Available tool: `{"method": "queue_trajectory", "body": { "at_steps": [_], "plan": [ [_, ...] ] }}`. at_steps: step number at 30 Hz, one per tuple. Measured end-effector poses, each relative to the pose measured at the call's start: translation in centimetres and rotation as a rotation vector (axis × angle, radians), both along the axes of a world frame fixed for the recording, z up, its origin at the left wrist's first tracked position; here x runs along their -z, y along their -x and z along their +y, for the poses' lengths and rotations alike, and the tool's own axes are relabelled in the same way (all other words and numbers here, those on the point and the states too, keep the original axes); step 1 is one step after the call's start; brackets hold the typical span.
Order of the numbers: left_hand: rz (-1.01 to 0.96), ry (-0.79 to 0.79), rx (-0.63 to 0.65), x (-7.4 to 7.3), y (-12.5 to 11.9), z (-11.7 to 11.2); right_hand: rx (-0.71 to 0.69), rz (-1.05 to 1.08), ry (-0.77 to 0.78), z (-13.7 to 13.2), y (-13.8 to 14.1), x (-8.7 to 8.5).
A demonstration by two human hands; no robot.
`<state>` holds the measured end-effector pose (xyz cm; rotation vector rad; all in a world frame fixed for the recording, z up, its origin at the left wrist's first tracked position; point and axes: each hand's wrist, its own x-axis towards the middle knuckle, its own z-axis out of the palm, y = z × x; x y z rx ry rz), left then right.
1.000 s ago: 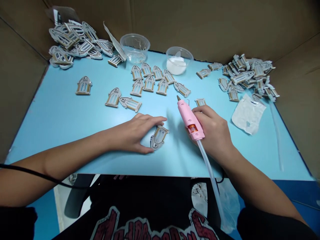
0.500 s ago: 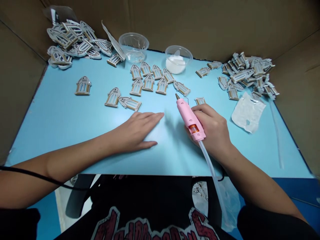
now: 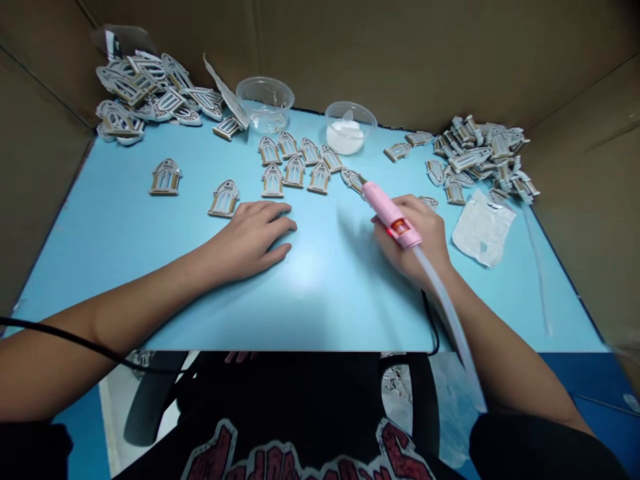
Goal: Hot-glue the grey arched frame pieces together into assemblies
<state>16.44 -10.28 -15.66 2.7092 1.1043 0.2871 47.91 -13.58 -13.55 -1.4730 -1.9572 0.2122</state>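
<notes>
Stretching out between brown walls [image 3: 400,60], the blue worktop [image 3: 310,300] ends in a straight near edge. A big heap of arched pieces [image 3: 150,87] fills its far left corner, and a slightly smaller heap [image 3: 480,157] sits at the far right. From where I stand, the left hand [image 3: 253,237] is palm down with fingers loosely spread, just in front of a lone arch [image 3: 224,199]; I can't tell what lies under the palm. The right hand [image 3: 420,233] is wrapped around a pink glue gun [image 3: 393,213], whose nozzle points away and leftward, close by a tilted arch [image 3: 351,179]; whether they touch, I can't make out. Between the hands, open blue surface runs down to the near edge. Torn white paper [image 3: 484,227] lies right of the gun. Two clear tubs [image 3: 265,100] stand at the back, behind a cluster of small arches [image 3: 294,171].
</notes>
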Motion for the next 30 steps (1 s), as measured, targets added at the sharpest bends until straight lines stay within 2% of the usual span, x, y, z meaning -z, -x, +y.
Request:
{"method": "queue_trajectory", "body": {
  "at_steps": [3, 5, 7, 9, 11, 13, 14, 19, 22, 24, 27, 30],
  "plan": [
    [0.003, -0.004, 0.036, 0.1, -0.1, 0.0, 0.228, 0.305, 0.213, 1.1, -1.8, -1.3],
    [0.009, 0.004, 0.038, 0.0, -0.1, 0.0, 0.319, 0.478, 0.317, 1.7, -3.0, -2.1],
    [0.008, 0.011, 0.035, -0.1, -0.1, 0.0, 0.279, 0.575, 0.414, 2.2, -3.8, -2.6],
    [0.010, 0.016, 0.035, -0.1, -0.1, 0.0, 0.175, 0.675, 0.545, 2.6, -4.2, -2.3],
    [0.014, 0.017, 0.036, -0.2, -0.2, -0.1, 0.111, 0.732, 0.697, 3.2, -4.3, -1.5],
    [0.021, 0.016, 0.038, -0.1, -0.2, -0.1, 0.131, 0.705, 0.775, 3.9, -4.5, -0.6],
    [0.023, 0.014, 0.040, -0.1, -0.2, -0.1, 0.173, 0.675, 0.756, 4.2, -4.8, -0.1],
    [0.016, 0.010, 0.034, 0.1, -0.2, -0.2, 0.354, 0.548, 0.399, 5.2, -5.9, 0.7],
    [-0.004, 0.028, 0.062, 0.1, -0.1, 0.0, 0.374, 0.475, 0.332, 4.7, -5.3, 0.8],
    [-0.027, 0.039, 0.124, 0.1, -0.2, 0.1, 0.329, 0.470, 0.307, 4.2, -4.5, 1.3],
    [-0.075, 0.047, 0.227, 0.3, -0.5, 0.0, 0.185, 0.512, 0.313, 3.7, -3.6, 2.6],
    [-0.111, 0.026, 0.249, 0.7, -0.8, -0.2, 0.012, 0.542, 0.377, 4.2, -3.6, 3.9]
  ]
}}
